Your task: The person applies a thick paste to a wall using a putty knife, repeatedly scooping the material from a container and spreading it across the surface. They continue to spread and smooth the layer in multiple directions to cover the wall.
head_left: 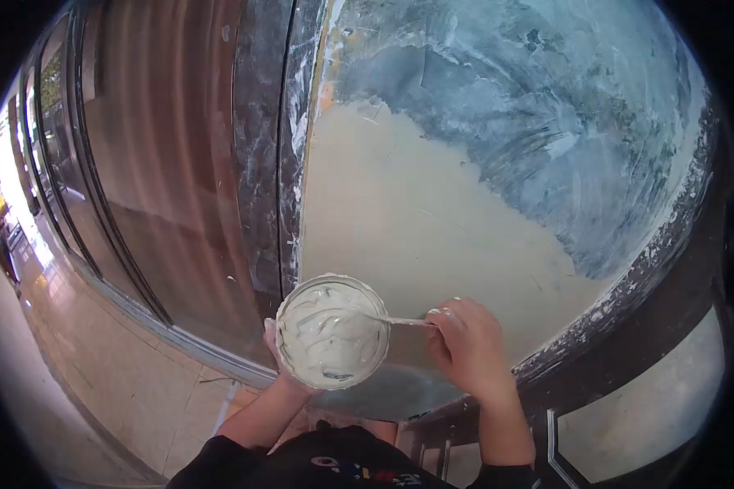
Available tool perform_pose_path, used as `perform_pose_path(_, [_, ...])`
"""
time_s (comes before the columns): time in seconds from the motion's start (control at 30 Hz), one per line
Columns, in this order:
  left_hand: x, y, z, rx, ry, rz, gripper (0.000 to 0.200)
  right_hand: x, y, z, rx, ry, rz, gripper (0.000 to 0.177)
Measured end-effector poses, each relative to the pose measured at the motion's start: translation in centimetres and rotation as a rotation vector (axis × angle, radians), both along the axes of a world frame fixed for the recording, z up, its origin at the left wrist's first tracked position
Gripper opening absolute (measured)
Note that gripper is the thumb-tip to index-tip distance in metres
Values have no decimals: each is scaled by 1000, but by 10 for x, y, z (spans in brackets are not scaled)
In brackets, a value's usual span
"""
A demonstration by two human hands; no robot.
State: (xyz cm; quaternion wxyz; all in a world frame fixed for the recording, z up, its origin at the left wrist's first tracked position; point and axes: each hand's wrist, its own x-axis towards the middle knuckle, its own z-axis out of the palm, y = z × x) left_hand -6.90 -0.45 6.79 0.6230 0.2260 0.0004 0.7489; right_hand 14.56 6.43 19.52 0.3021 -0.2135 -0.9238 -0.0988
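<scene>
My left hand point(276, 350) supports a round tub point(283, 363) from its left side and underneath, so most of its fingers are hidden. Thick off-white paste point(326, 326) fills the tub, its surface swirled and glossy. Between the closed fingers of my right hand point(466, 346) is a thin, paste-smeared stirring stick point(409, 323). Its far end reaches over the tub's right rim into the paste. White smears mark the knuckles of this hand. Behind the tub stands a panel with a smooth beige coat point(408, 212) over its lower left part.
Bluish-grey, patchy surface point(546, 122) covers the panel's upper right. A dark, paint-spattered frame point(628, 293) curves along its right edge. To the left are a dark upright post point(257, 147), a brown glossy panel point(163, 163) and a tiled floor point(151, 391).
</scene>
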Motion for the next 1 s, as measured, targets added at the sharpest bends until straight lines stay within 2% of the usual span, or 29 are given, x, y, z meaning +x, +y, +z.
perform_pose_path(0.07, [0, 0, 2, -66, 46, 57, 102, 5, 3, 5, -3, -24, -13, 26])
perform_pose_path(0.1, [2, -5, 9, -124, 155, 142, 103, 10, 2, 9, -4, -81, -74, 25])
perform_pose_path(0.2, [-4, -1, 4, 46, 51, 44, 97, 23, 0, 27, -14, -119, -160, 23])
perform_pose_path(0.23, [2, -1, 14, 106, 87, 52, 99, 27, -2, 33, -32, -105, -176, 22])
perform_pose_path(0.4, [1, -3, 6, 60, 103, 53, 100, 37, -6, 84, 15, -78, -236, 21])
perform_pose_path(0.47, [1, -3, 1, 36, 117, 54, 100, 35, -3, 103, 58, 14, -273, 23])
perform_pose_path(0.6, [-1, -2, -7, -20, 133, 60, 101, 14, 6, 139, 30, 155, -216, 26])
perform_pose_path(0.67, [-3, -2, -7, -26, 123, 49, 102, -1, 10, 155, 192, 140, -163, 28])
perform_pose_path(0.7, [-4, -3, -5, -7, 133, 40, 104, -6, 11, 162, 194, 142, -164, 28])
perform_pose_path(0.77, [-7, -2, -8, -2, 125, 50, 107, -13, 12, 173, 287, -18, -252, 31])
perform_pose_path(0.87, [-9, -2, -9, 58, 137, 33, 102, -22, 11, 183, 318, -99, -309, 29])
perform_pose_path(1.0, [-19, 0, -23, 15, 113, 40, 106, -31, 13, 191, 369, -137, -338, 28])
